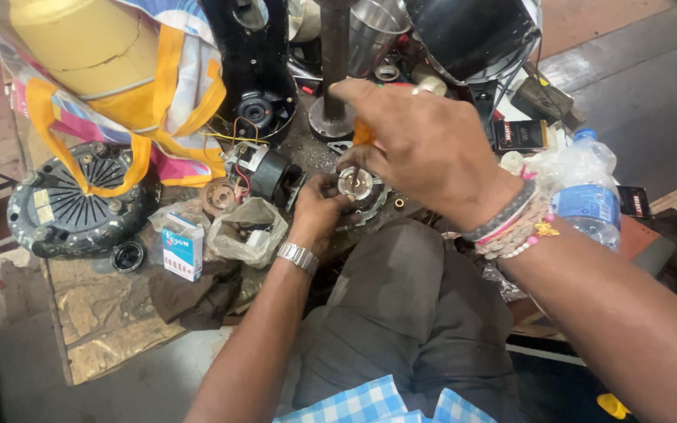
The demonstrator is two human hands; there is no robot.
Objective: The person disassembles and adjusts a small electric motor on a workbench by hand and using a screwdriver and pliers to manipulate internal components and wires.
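A small round metal part (356, 184) with a toothed rim sits at the edge of a cluttered work board, just above my knee. My left hand (319, 210), with a metal watch band on the wrist, grips the part from its left side. My right hand (425, 141), wearing a ring and several bracelets, hovers over the part and holds an orange-handled tool (363, 131) whose tip is hidden under my fingers. A small brass nut (399, 203) lies just right of the part.
A small electric motor with red and yellow wires (264, 168) lies left of the part. A round black base (68, 204), a small box (182, 244), a plastic bag (252, 229), a water bottle (588, 192), a metal post (334, 66) and a colourful bag (119, 70) crowd the board.
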